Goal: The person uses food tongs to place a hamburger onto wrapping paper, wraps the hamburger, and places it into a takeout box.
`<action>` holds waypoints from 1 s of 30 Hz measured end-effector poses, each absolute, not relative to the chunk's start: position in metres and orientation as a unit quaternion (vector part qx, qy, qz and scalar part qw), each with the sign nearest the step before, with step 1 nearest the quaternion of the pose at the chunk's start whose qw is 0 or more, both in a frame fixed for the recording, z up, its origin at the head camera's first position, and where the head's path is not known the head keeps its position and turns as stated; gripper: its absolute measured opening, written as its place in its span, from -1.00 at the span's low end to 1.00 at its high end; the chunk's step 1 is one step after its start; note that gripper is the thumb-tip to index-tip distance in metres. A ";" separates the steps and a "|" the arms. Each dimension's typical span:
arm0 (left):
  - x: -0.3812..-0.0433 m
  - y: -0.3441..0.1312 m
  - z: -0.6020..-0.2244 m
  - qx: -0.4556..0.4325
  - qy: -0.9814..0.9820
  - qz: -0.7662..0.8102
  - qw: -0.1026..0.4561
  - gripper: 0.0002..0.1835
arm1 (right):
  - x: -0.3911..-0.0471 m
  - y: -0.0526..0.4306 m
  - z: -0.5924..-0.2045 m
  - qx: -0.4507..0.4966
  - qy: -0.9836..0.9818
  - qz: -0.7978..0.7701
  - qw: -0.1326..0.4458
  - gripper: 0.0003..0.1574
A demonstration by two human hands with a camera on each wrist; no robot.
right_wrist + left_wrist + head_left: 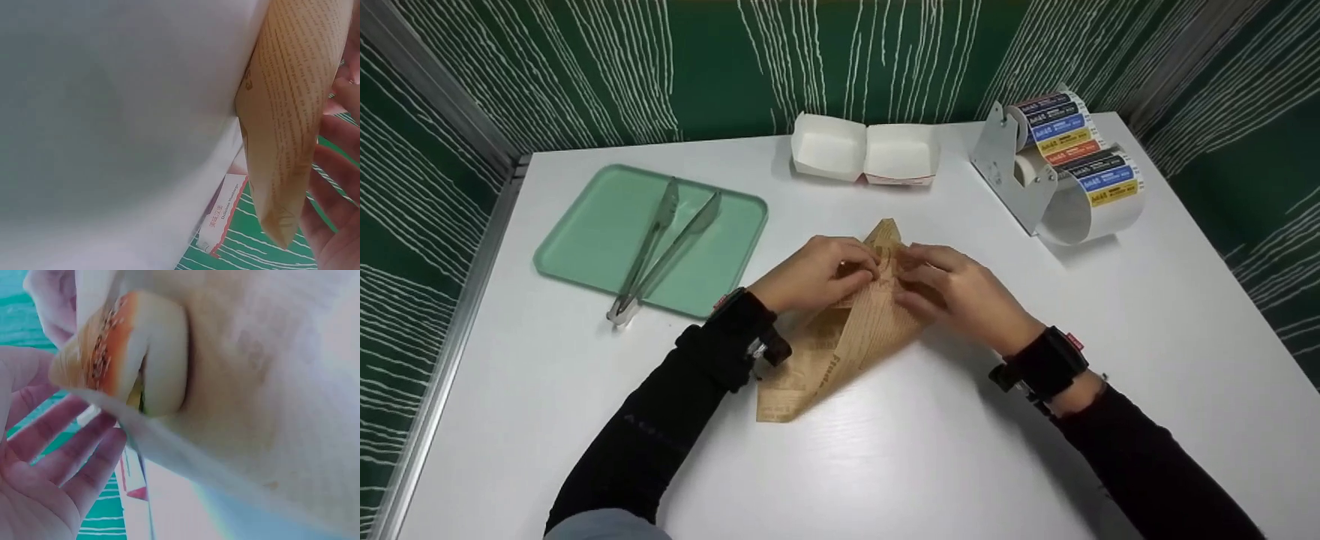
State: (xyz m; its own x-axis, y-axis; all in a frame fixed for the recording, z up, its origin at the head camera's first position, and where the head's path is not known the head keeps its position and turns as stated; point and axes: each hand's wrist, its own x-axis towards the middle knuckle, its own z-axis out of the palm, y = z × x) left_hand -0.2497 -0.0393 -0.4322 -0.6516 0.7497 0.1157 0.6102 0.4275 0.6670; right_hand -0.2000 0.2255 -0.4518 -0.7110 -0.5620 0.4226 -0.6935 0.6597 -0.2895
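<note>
A sheet of brown printed wrapping paper [877, 322] is folded up around a hamburger [163, 354], with one corner pointing toward the back of the table. The sesame-topped bun with yellow and green filling shows inside the paper only in the left wrist view; from above, the paper hides it. My left hand [814, 274] grips the folded paper on its left side between thumb and fingers. On the opposite side, my right hand [971, 289] holds the paper with its fingertips, close to the left hand. A loose flap of paper extends toward my left forearm.
At the left, metal tongs [649, 259] lie across a green tray [577, 217], their handle end over its front edge. An open white hamburger box [904, 150] stands at the back. A metal dispenser [1009, 172] with rolls of coloured labels [1106, 180] is back right.
</note>
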 end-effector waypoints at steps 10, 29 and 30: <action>-0.259 -0.039 -0.431 0.418 0.842 0.335 0.070 -0.77 | -0.200 0.213 -0.459 0.369 -0.893 0.194 0.170 -0.47; -0.315 -0.013 -0.456 0.190 0.815 0.497 0.230 -0.55 | -0.210 0.218 -0.450 0.431 -0.866 0.226 0.116 -0.56; -0.316 -0.012 -0.456 0.183 0.809 0.508 0.231 -0.57 | -0.210 0.219 -0.449 0.435 -0.864 0.225 0.116 -0.57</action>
